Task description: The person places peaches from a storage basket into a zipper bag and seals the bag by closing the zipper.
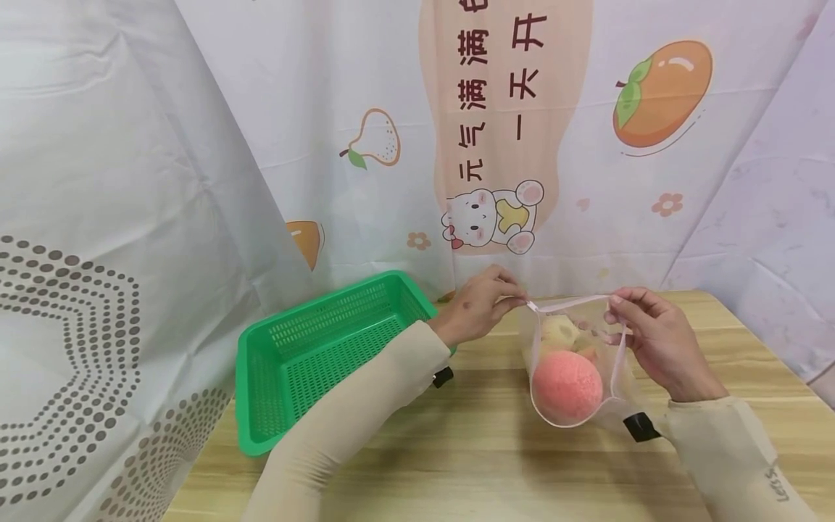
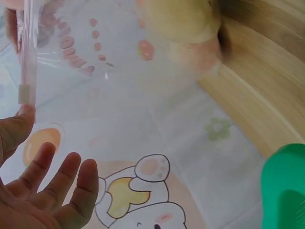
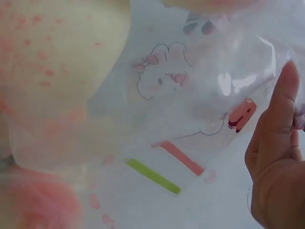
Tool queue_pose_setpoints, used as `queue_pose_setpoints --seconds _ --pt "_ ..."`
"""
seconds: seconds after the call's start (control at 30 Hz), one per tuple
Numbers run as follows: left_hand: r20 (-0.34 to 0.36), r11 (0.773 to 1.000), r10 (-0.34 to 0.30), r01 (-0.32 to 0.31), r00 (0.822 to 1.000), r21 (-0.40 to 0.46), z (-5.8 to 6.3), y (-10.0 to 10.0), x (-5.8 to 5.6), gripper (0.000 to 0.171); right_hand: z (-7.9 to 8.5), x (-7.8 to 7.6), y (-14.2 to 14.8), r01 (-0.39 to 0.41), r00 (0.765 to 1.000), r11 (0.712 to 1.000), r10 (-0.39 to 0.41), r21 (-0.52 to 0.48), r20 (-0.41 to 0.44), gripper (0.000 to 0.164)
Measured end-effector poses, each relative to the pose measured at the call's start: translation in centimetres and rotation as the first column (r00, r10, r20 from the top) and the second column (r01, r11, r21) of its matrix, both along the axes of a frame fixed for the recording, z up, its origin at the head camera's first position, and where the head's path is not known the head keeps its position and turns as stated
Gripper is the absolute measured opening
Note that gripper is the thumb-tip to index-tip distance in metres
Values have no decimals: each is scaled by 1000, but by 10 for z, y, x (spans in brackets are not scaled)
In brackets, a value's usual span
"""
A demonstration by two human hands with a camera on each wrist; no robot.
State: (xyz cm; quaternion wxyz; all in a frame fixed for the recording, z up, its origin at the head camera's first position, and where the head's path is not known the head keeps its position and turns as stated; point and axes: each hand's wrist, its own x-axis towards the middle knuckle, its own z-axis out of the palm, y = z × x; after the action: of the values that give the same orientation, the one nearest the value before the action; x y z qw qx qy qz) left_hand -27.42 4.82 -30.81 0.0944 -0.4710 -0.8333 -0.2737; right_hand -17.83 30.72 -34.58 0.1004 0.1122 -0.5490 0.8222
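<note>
Both hands hold up a translucent zip bag [image 1: 534, 362] by its top edge, its mouth spread in a loop. My left hand [image 1: 475, 306] pinches the corner beside the pale slider [image 2: 24, 94], thumb against the pink zip strip [image 2: 30, 52], its other fingers spread apart. At the opposite corner, my right hand [image 1: 665, 344] grips the edge between thumb and fingers. Inside the bag sit a round, coral-pink fruit-like ball [image 1: 567, 386] and a pale yellow, fruit-like piece [image 1: 559, 332]. Through the film in the right wrist view, a yellowish surface with red specks [image 3: 52, 52] looms close.
A green plastic basket [image 1: 243, 395] with slotted walls stands left of the bag, partly behind the left sleeve. Beneath is a wood-grain table [image 1: 470, 471]. A printed curtain [image 1: 365, 58] hangs along the back, and a grey dotted cloth [image 1: 98, 181] at left.
</note>
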Motion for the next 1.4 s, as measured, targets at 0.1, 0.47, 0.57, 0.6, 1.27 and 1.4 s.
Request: queue_pose_setpoints --seconds 0.1,0.47,0.57,0.6,1.27,1.4 --pt "0 1000 10 -10 1000 7 2 1 3 20 3 2 2 22 1000 999 -23 41 6 16" --pt "44 993 113 -114 993 43 10 6 12 19 1 11 8 106 993 953 -115 284 16 5" --pt "58 989 135 -138 989 45 12 7 14 19 -1 17 10 158 986 883 -166 443 -20 12" --pt "63 989 140 -143 988 46 12 8 14 18 -1 19 11 174 983 855 -180 489 -36 14" --pt "78 985 169 -172 983 31 10 12 18 17 -83 99 15 453 890 421 -153 786 -431 47" --pt "99 982 183 -187 978 29 9 13 19 17 -92 105 9 473 864 377 -23 796 -502 60"
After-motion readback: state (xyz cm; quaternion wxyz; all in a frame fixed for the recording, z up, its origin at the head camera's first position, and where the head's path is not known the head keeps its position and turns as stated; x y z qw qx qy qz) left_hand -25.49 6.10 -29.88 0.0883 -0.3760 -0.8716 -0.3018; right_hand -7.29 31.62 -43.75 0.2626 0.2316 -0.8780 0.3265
